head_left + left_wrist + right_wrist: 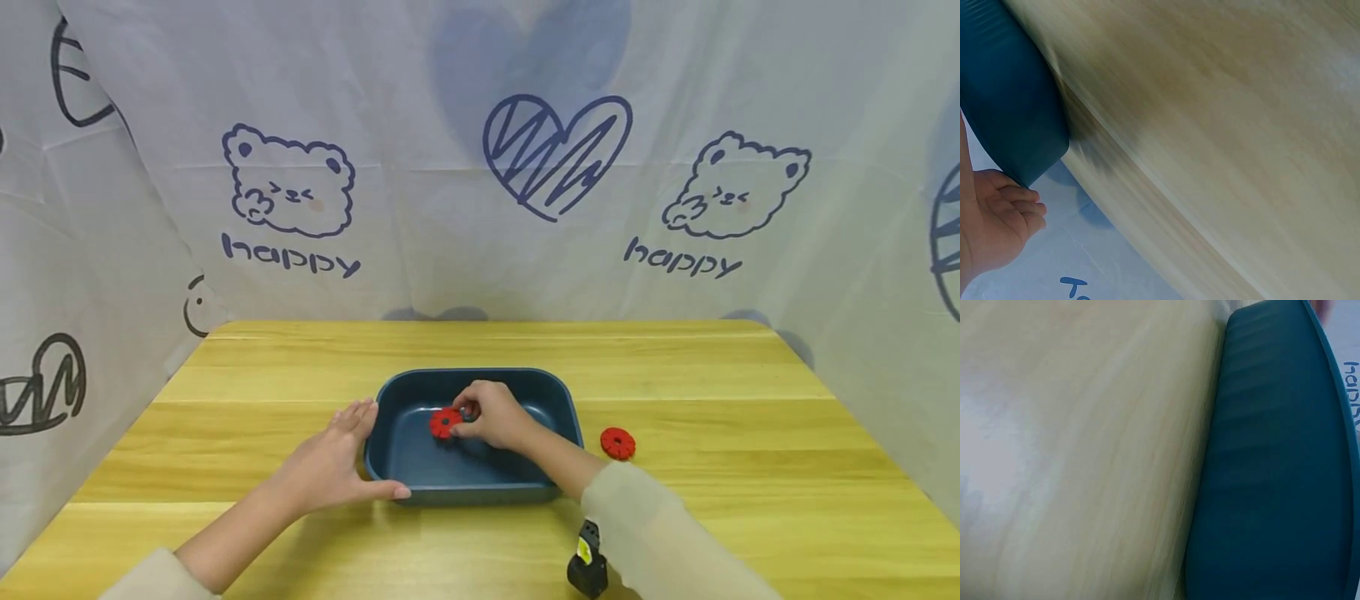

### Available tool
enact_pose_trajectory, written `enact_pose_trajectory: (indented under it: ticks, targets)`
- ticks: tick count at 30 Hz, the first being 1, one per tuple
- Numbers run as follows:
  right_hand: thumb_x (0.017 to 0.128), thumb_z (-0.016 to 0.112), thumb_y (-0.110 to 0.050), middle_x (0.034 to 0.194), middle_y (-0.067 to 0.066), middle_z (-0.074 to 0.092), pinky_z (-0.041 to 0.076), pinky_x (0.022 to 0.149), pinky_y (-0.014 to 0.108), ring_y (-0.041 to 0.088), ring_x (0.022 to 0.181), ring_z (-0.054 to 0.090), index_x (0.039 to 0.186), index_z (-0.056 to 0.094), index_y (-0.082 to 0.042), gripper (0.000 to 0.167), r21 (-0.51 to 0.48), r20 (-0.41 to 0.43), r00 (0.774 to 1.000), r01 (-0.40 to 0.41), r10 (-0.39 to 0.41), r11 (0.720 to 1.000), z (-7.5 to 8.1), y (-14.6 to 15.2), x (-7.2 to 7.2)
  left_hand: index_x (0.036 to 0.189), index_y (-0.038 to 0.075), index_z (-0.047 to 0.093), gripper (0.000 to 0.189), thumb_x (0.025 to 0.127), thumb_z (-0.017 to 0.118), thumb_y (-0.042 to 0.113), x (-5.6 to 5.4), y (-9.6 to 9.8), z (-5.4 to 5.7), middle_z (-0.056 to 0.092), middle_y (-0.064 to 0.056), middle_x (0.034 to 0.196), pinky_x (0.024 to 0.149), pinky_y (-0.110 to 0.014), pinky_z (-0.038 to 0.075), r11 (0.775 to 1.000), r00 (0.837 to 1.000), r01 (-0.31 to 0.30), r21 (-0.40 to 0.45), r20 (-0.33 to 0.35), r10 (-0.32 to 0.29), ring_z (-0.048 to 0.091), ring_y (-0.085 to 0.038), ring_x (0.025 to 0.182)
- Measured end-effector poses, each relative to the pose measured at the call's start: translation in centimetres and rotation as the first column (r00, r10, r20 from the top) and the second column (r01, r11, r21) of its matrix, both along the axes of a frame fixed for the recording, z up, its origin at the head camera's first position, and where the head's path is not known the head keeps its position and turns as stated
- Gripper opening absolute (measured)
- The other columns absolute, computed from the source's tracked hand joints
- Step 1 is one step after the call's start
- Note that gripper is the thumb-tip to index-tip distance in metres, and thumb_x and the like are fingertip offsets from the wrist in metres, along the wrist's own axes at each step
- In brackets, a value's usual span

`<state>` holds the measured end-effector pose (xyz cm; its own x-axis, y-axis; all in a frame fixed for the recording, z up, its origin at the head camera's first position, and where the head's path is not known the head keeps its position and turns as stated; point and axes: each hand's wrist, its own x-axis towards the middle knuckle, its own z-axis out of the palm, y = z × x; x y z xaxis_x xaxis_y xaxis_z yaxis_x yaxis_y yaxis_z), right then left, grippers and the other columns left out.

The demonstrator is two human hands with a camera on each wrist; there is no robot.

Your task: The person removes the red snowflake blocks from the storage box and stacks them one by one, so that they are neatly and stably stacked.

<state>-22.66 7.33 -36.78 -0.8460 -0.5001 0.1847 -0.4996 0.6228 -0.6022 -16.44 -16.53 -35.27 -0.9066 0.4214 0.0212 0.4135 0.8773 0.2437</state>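
Note:
A dark blue rectangular bin stands on the table; its outer wall fills the right side of the right wrist view. My right hand reaches into the bin, thumb and fingertips pinching the right edge of a red notched plastic disc with a hole in its middle. Against the bin's left end rests my left hand, fingers extended by the side wall and thumb along the front rim. The left wrist view shows this hand beside the bin's corner.
A second red notched disc lies on the wooden table, right of the bin. The wrist camera sits below my right sleeve. A white cloth with bear and heart drawings hangs behind the table and along both sides.

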Motion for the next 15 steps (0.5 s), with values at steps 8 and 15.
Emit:
enact_pose_trajectory:
  ticks: [8,15]
  targets:
    - [0.074,0.078,-0.013,0.077,0.005,0.057,0.043,0.063,0.015,0.011,0.069,0.049,0.093,0.07,0.001,0.025,-0.016,-0.065,0.997,-0.039,0.038,0.999,0.3,0.7,0.9,0.141,-0.009,0.03,0.115,0.067,0.062,0.072,0.0,-0.1,-0.2,0.032,-0.028,0.145,0.102,-0.057,0.036,1.0,1.0,0.004,0.002,-0.019,-0.004,0.032,-0.047,0.132]
    - [0.074,0.077,-0.012,0.082,0.006,0.059,0.046,0.065,0.017,0.018,0.074,0.054,0.095,0.069,-0.001,0.025,-0.056,-0.107,0.993,-0.044,0.038,0.997,0.9,1.3,1.4,0.141,-0.009,0.031,0.114,0.067,0.063,0.072,0.0,-0.1,-0.3,0.032,-0.029,0.145,0.101,-0.056,0.037,1.0,0.999,0.008,0.005,-0.032,-0.008,0.033,-0.047,0.132]
